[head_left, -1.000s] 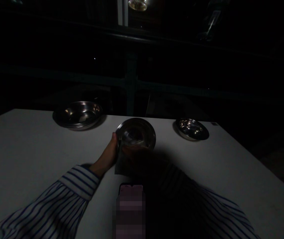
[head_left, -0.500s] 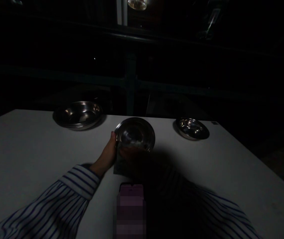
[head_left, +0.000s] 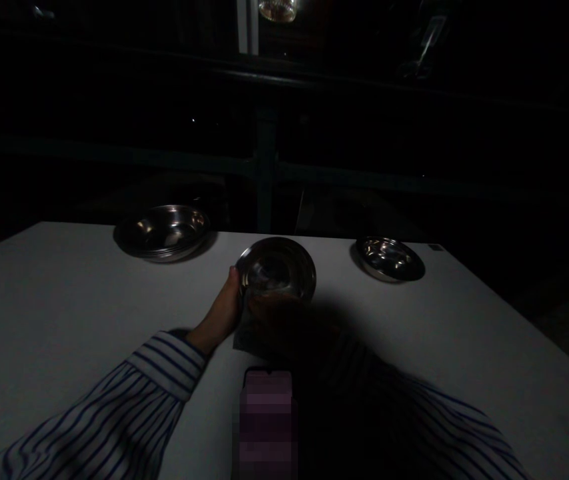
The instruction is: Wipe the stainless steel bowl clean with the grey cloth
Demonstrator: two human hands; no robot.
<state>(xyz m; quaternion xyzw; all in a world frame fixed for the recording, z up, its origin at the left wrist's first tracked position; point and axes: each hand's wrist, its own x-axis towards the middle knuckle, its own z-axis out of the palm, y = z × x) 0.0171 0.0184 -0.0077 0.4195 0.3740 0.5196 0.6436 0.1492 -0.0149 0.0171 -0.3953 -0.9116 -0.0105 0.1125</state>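
My left hand (head_left: 220, 312) grips the left rim of a shiny metal bowl (head_left: 277, 260), thumb up on the edge. The bowl is tilted, its inside turned toward me. In deep shadow, my right hand (head_left: 284, 320) reaches over the front of the bowl, its fingers bent at the inner side. A dull grey-green cloth (head_left: 247, 339) hangs out below that hand, which seems closed on it; darkness hides most of the fingers.
A white table (head_left: 79, 300) lies under everything. Stacked metal bowls (head_left: 162, 233) stand at the back left, and smaller metal bowls (head_left: 389, 259) at the back right. A phone (head_left: 268, 413) with a pinkish, pixelated screen is close in front of me. Beyond the table it is dark.
The whole view has shifted slightly, so everything appears a little further right. Both hands stay at the bowl; the right hand's position against it differs only slightly.
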